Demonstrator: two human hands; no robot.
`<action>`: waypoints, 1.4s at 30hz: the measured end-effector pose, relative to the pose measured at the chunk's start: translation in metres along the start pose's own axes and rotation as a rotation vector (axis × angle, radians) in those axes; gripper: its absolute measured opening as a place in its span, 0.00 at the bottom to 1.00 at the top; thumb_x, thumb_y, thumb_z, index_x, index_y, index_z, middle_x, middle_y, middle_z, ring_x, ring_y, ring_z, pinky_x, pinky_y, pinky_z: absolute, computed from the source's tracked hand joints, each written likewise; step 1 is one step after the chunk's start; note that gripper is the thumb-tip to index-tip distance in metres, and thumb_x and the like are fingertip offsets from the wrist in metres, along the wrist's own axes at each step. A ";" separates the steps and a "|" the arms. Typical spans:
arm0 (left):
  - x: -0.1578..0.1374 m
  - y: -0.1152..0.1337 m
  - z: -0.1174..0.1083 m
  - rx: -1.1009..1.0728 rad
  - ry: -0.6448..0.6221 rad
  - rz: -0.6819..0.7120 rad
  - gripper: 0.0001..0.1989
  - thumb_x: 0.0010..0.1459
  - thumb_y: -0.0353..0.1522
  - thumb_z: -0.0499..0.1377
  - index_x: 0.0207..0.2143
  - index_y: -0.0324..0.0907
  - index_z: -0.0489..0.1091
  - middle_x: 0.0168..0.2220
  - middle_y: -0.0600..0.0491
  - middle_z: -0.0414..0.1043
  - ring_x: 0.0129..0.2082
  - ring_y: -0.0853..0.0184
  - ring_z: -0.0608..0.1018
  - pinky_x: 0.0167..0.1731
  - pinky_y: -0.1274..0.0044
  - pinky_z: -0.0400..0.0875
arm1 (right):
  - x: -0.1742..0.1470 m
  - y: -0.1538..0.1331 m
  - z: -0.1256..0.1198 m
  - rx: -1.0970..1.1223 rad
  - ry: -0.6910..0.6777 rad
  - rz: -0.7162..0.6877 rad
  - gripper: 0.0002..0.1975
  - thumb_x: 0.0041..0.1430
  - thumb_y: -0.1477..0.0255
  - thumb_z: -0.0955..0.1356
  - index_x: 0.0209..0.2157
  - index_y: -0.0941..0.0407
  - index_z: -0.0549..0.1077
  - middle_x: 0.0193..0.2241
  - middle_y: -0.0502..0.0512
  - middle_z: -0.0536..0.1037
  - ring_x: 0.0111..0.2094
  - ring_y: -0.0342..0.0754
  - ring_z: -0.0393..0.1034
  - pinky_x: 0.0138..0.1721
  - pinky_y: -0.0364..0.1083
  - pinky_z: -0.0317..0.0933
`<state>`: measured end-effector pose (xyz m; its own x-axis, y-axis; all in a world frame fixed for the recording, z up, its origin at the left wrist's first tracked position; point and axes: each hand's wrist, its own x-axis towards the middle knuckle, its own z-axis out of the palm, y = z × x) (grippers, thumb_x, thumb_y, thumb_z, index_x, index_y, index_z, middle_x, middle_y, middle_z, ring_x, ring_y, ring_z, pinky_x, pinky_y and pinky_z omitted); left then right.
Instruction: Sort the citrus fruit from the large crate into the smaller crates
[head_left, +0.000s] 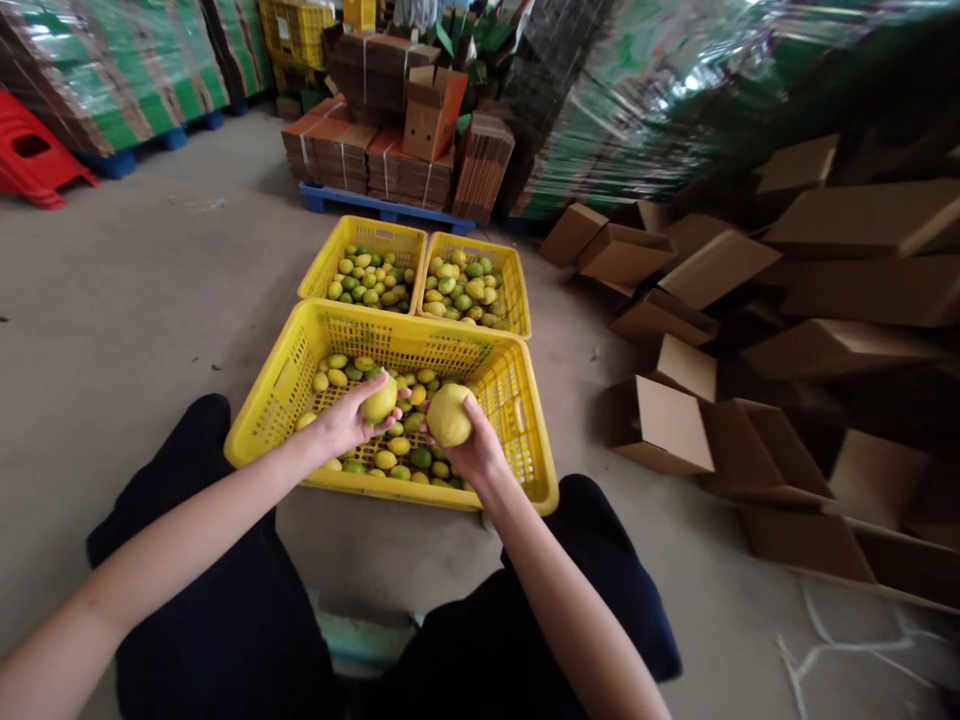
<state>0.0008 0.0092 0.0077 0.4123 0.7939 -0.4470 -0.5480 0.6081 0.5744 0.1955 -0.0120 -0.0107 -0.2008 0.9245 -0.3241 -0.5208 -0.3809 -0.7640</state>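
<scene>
My left hand (pixel 352 415) is closed around a yellow-green lemon (pixel 379 399). In my right hand (pixel 476 445) is a second, larger-looking yellow lemon (pixel 450 415), with the thumb along its side. Both hands are above a large yellow plastic crate (pixel 285 375) on the floor between my knees. Loose lemons (pixel 399 446), some yellow and some green, lie across the bottom of this crate; my hands and forearms hide part of them.
Two more yellow crates, a left one (pixel 319 265) and a right one (pixel 517 290), hold lemons just beyond. Behind them, flattened cartons (pixel 337 150) sit on a blue pallet (pixel 382 208). Open cardboard boxes (pixel 675 420) are piled at right. A red stool (pixel 34 150) stands far left.
</scene>
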 end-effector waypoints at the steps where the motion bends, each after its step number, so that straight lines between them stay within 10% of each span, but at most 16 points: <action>1: 0.001 -0.001 0.001 0.003 0.033 0.013 0.11 0.55 0.35 0.66 0.34 0.38 0.70 0.33 0.51 0.76 0.24 0.73 0.76 0.24 0.82 0.75 | 0.000 0.001 0.000 0.020 0.014 -0.010 0.24 0.43 0.52 0.73 0.38 0.53 0.73 0.33 0.55 0.82 0.28 0.53 0.75 0.24 0.48 0.66; 8: 0.006 -0.006 0.005 -0.039 0.087 0.060 0.17 0.63 0.43 0.57 0.35 0.37 0.74 0.25 0.54 0.71 0.21 0.74 0.73 0.20 0.83 0.71 | 0.004 0.000 0.000 0.110 0.044 0.059 0.24 0.50 0.48 0.68 0.37 0.54 0.74 0.31 0.55 0.80 0.32 0.53 0.76 0.29 0.50 0.70; 15: 0.008 -0.006 0.005 0.018 0.080 0.008 0.19 0.67 0.39 0.53 0.51 0.35 0.72 0.37 0.45 0.78 0.31 0.67 0.80 0.32 0.77 0.77 | 0.012 0.004 -0.003 0.146 0.054 -0.010 0.20 0.52 0.51 0.70 0.39 0.52 0.75 0.42 0.55 0.82 0.50 0.59 0.74 0.48 0.58 0.70; 25: 0.005 -0.002 0.009 0.099 0.191 -0.098 0.11 0.65 0.35 0.54 0.35 0.36 0.69 0.28 0.49 0.76 0.22 0.70 0.79 0.22 0.81 0.74 | -0.002 -0.002 0.003 0.332 -0.010 0.127 0.14 0.54 0.63 0.71 0.39 0.57 0.73 0.32 0.57 0.82 0.28 0.50 0.77 0.29 0.45 0.73; 31: -0.013 -0.025 -0.007 0.876 -0.273 -0.214 0.12 0.50 0.39 0.68 0.31 0.43 0.70 0.23 0.55 0.74 0.18 0.70 0.77 0.18 0.82 0.70 | -0.005 -0.022 0.008 0.475 0.208 0.059 0.10 0.60 0.65 0.65 0.37 0.57 0.72 0.31 0.58 0.82 0.28 0.49 0.76 0.27 0.46 0.73; 37: -0.035 -0.093 -0.027 1.206 -0.955 -1.035 0.19 0.39 0.51 0.69 0.18 0.48 0.73 0.18 0.56 0.73 0.15 0.64 0.75 0.14 0.72 0.72 | -0.011 -0.036 0.004 0.493 0.283 0.031 0.09 0.60 0.66 0.65 0.36 0.56 0.71 0.29 0.58 0.81 0.27 0.49 0.76 0.26 0.44 0.72; 42: 0.005 0.008 -0.015 1.103 -0.331 -0.267 0.25 0.55 0.54 0.58 0.39 0.42 0.76 0.42 0.46 0.79 0.40 0.59 0.82 0.42 0.67 0.78 | -0.018 -0.035 -0.001 0.466 0.272 0.033 0.08 0.56 0.67 0.68 0.36 0.56 0.71 0.29 0.57 0.80 0.29 0.50 0.77 0.26 0.46 0.73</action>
<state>-0.0130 0.0181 -0.0004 0.6762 0.5052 -0.5363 0.4419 0.3042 0.8439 0.2182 -0.0151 0.0209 -0.0331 0.8512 -0.5237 -0.8433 -0.3051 -0.4424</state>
